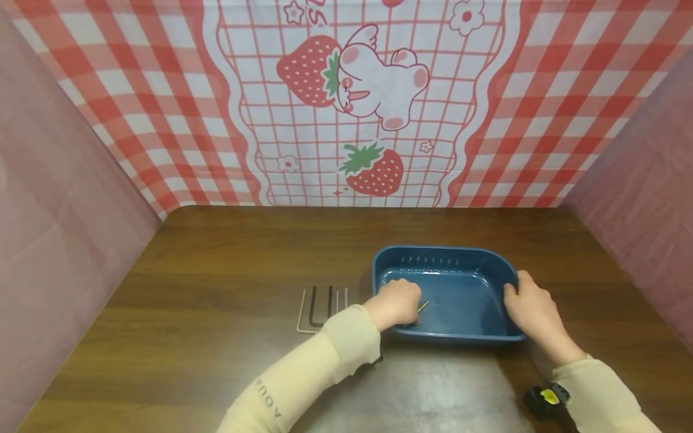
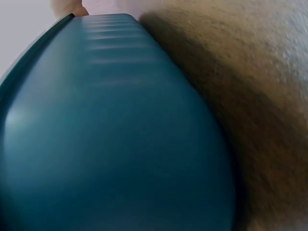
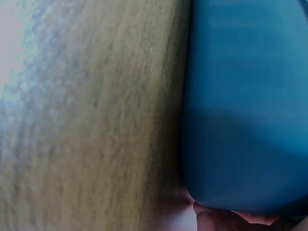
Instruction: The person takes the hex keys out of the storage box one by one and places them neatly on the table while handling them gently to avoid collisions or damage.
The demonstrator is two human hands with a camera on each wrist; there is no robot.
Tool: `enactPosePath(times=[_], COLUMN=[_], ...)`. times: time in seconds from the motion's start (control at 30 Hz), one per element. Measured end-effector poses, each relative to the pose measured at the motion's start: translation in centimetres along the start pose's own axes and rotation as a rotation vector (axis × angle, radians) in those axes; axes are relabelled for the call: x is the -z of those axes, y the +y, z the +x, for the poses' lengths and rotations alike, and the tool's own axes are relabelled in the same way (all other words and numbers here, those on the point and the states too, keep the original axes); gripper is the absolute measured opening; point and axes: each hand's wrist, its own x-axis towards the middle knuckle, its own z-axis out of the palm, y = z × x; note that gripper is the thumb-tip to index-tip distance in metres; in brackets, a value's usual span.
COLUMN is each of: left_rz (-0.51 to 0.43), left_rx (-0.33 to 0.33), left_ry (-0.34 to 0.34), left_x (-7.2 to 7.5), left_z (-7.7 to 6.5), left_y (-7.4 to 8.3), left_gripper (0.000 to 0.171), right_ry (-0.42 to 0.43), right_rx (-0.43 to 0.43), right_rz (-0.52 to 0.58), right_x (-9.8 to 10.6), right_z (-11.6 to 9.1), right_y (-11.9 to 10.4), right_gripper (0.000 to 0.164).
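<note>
A blue plastic basin [image 1: 455, 300] sits on the table, right of the middle. My left hand [image 1: 397, 300] reaches over its left rim with curled fingers and pinches a brass-coloured hex key [image 1: 424, 305], whose end pokes out beside the fingers; the rest is hidden. At the opposite end, my right hand [image 1: 533, 307] grips the rim, thumb on the inside. In the right wrist view its fingers [image 3: 219, 220] press against the corner of the basin [image 3: 240, 96]. The left wrist view is mostly filled by the basin's outer wall [image 2: 110, 106].
Several L-shaped hex keys [image 1: 313, 310] lie in a row left of the basin, partly behind my left sleeve [image 1: 308, 367]. The wooden table [image 1: 216, 264] ends at a checked strawberry-print cloth [image 1: 373, 108]. Pink cloth [image 1: 70, 180] hangs along both sides.
</note>
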Motion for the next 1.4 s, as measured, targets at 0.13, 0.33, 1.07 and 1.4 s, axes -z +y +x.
enactPosePath(times=[0.13,0.33,1.07,1.4], left_rz=[-0.001,-0.014,-0.22,-0.336], left_rx=[-0.008,-0.022,-0.173,-0.153], left_ry=[0.012,0.026,0.198,0.294], left_x=[0.1,0.1,3.2,4.5], left_z=[-0.1,0.0,-2.5,-5.0], left_y=[-0.1,-0.2,-2.1,-3.4], left_gripper=[0.02,0.018,0.032,0.007], right_ry=[-0.007,-0.015,0.013,-0.007], right_rx=[-0.006,-0.016,-0.005,-0.02], right_rz=[0.0,0.002,0.001,0.001], right_x=[0.0,-0.1,0.0,0.1], right_z=[0.0,0.1,0.0,0.0], right_y=[0.0,0.0,0.0,0.0], right_gripper=[0.044,0.045,0.043,0.045])
